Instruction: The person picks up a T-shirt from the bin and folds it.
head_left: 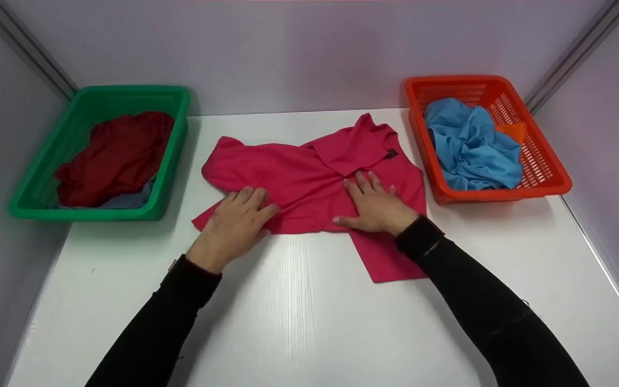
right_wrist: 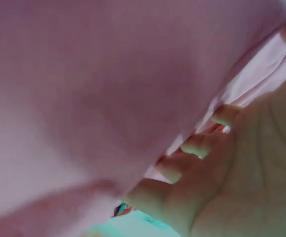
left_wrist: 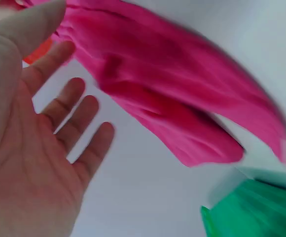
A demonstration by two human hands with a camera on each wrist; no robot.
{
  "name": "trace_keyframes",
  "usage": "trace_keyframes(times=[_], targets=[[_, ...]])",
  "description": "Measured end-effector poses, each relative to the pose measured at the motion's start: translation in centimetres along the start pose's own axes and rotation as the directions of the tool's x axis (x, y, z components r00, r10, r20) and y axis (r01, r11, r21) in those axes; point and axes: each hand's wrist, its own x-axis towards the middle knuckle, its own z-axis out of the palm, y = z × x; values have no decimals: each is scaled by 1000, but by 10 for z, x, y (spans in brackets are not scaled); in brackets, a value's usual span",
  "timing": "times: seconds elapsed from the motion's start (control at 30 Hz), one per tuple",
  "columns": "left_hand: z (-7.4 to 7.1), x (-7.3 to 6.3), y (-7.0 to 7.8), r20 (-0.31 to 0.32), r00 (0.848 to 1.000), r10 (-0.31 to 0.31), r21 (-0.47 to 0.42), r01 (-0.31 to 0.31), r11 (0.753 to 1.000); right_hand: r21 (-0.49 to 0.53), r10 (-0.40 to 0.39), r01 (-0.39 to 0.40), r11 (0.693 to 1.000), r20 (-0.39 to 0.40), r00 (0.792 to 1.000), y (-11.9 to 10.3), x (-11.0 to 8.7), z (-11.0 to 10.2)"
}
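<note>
A crimson-pink collared shirt [head_left: 288, 166] lies spread sideways and wrinkled on the white table, its collar toward the right and a small dark label [head_left: 390, 153] beside it. One sleeve [head_left: 387, 258] points toward the front. My left hand [head_left: 234, 226] is at the shirt's left part, fingers loosely extended; in the left wrist view the palm [left_wrist: 34, 148] faces the camera and holds nothing. With fingers spread, my right hand [head_left: 376, 207] rests on the shirt below the collar. Pink cloth [right_wrist: 108, 98] fills most of the right wrist view, alongside the right palm [right_wrist: 241, 177].
At the back left stands a green basket [head_left: 175, 156] holding a dark red cloth [head_left: 119, 156] and a greyish-blue one. An orange-red basket [head_left: 546, 156] at the back right contains a blue cloth [head_left: 473, 148] and an orange piece. Pale walls enclose the table's back and sides.
</note>
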Motion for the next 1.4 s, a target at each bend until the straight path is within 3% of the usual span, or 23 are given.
trace_keyframes(times=[0.13, 0.3, 0.57, 0.67, 0.83, 0.97, 1.07, 1.1, 1.2, 1.27, 1.37, 1.4], targets=[[8, 13, -1, 153, 988, 22, -17, -19, 1000, 10, -24, 24, 1000, -48, 999, 1, -7, 1], [18, 20, -11, 344, 939, -19, -76, 48, 996, 38, -55, 55, 998, 4, 998, 1, -22, 3], [19, 15, -21, 398, 912, -100, -162, 178, 971, 38, -75, 72, 997, 64, 995, 5, -34, 6], [16, 10, -21, 454, 880, -138, -140, 224, 965, 42, -96, 93, 995, 87, 992, 6, -39, 6], [10, 1, -17, 562, 809, -172, -114, 281, 953, 39, -130, 127, 991, 108, 986, 3, -51, 7], [4, -4, -11, 604, 776, -183, -111, 309, 944, 37, -153, 150, 988, 142, 978, 1, -59, 4], [-1, -3, -10, 599, 779, -186, -100, 303, 948, 40, -152, 148, 988, 158, 976, 2, -61, -3], [-2, -1, -11, 586, 788, -189, -90, 295, 951, 39, -149, 145, 989, 147, 978, 3, -60, -6], [-7, 4, -21, 505, 835, -217, -40, 274, 961, 42, -146, 143, 989, 58, 988, 5, -53, -14], [-10, 4, -30, 453, 856, -248, 9, 273, 962, 44, -156, 156, 987, -5, 988, 7, -46, -16], [-13, -1, -42, 403, 871, -281, 83, 271, 959, 44, -171, 172, 984, -22, 985, 11, -38, -13], [-13, -5, -45, 401, 868, -292, 113, 269, 956, 45, -176, 176, 983, -15, 984, 12, -36, -11]])
